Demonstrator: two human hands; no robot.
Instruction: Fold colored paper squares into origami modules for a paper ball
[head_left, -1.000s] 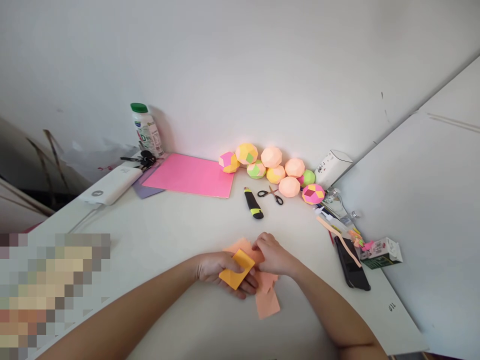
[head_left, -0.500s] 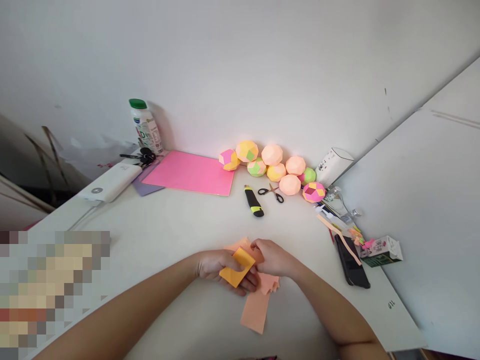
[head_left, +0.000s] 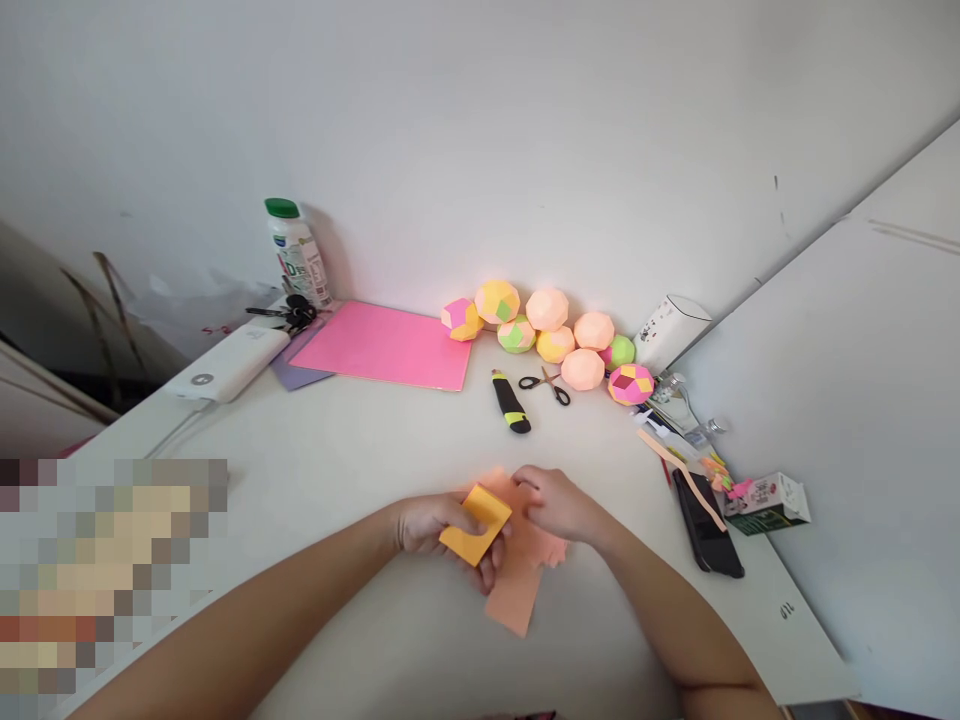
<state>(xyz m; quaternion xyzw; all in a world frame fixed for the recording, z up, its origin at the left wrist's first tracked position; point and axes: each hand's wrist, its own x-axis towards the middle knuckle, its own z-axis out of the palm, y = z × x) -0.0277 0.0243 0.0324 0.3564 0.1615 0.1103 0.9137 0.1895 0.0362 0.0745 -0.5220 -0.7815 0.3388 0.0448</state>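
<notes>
In my left hand (head_left: 439, 525) is a small folded piece of orange paper (head_left: 474, 540), its thumb pressed on top and the fingers curled beneath. Just right of it, my right hand (head_left: 559, 505) hovers over peach paper pieces (head_left: 517, 600), its fingers bent and a gap showing between thumb and forefinger. I see nothing held in that gap. The peach pieces lie spread on the table under both hands, partly hidden by them.
Beyond the hands lie a utility knife (head_left: 511, 402) and scissors (head_left: 546, 384). Several faceted paper balls (head_left: 583, 369) line the wall beside a pink sheet (head_left: 382, 345). A phone (head_left: 707, 525) and small carton (head_left: 769, 502) sit right; a white power bank (head_left: 232, 362) and bottle (head_left: 300, 250) left.
My right hand has drawn slightly away to the right from the orange paper, its fingers loosening. The left hand keeps its hold. The whole view has shifted a little.
</notes>
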